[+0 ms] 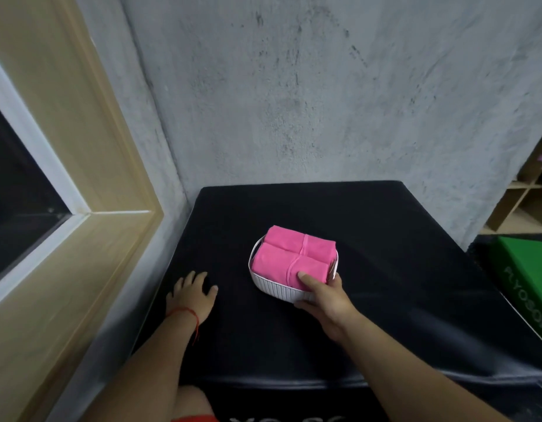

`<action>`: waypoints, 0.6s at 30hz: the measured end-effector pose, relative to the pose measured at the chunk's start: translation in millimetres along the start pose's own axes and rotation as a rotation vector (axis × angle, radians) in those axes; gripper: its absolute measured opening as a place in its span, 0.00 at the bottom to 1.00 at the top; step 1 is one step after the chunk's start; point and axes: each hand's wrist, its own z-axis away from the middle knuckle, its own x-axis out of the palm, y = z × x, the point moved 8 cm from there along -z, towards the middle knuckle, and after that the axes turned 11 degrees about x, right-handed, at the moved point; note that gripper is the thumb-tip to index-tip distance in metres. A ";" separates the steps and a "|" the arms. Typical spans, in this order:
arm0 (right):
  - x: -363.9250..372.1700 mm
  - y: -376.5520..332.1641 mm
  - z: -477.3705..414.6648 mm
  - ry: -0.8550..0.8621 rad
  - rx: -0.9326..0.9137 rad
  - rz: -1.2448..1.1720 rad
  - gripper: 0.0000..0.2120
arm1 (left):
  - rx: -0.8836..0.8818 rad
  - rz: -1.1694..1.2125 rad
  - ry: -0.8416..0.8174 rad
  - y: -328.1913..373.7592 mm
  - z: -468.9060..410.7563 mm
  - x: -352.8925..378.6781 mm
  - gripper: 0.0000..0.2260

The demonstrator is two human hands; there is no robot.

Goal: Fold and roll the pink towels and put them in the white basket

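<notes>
Clamping the white basket (272,290) rim, right hand (324,295) may tip it, spilling pink towels (281,260) under its thumb. Left hand (192,292) lies spread.

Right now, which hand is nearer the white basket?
Right. The right hand grips the white basket; the left hand rests on the black mat, apart, to its left.
</notes>
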 end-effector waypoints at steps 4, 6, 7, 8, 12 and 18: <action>41.5 -21.7 -36.2 -0.036 0.022 0.024 0.39 | 0.008 -0.078 -0.011 -7.8 -27.5 0.7 0.31; 63.5 -32.2 -56.0 -0.045 0.025 0.033 0.37 | 0.043 -0.072 -0.027 -5.4 -46.5 -2.1 0.32; 75.4 -36.4 -67.0 -0.046 0.026 0.041 0.36 | 0.054 -0.065 -0.019 -7.0 -54.2 -2.3 0.33; 92.2 -41.3 -85.3 -0.049 0.026 0.043 0.35 | 0.062 -0.064 0.009 -13.7 -65.0 -1.6 0.33; 140.4 -56.9 -133.7 -0.024 0.006 0.019 0.36 | 0.120 -0.073 0.133 -15.1 -61.7 -1.0 0.33; 214.8 -94.9 -217.6 -0.028 -0.034 0.029 0.38 | 0.171 -0.047 0.170 -15.6 -74.8 -2.0 0.33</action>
